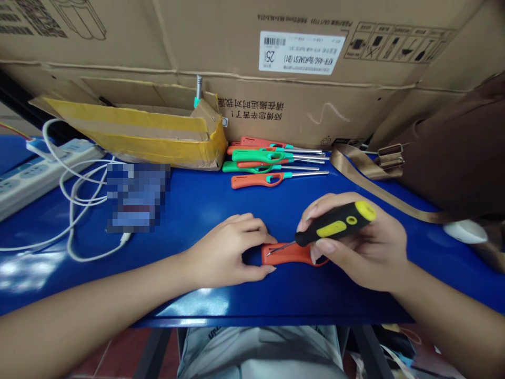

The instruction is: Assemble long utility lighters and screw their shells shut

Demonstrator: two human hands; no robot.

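An orange lighter handle [290, 255] lies flat on the blue table in front of me. My left hand [236, 250] grips its left end, thumb on the near side and fingers on the far side. In my right hand [359, 252] is a black and yellow screwdriver [335, 226], held tilted, its thin shaft pointing down to the left. The tip is over the handle's left end; whether it touches cannot be made out. My right fingers hide the handle's right part. Behind, several long-nosed lighters, such as a green one [256, 156] and an orange one [256, 180], lie in a pile.
A yellow-taped cardboard box [158, 131] stands at the back left, beside a white power strip [43, 168] and cables. A blurred-out object [138, 197] lies near them. A large carton [244, 42] forms the back. At right are a brown bag [457, 152] and strap [379, 189].
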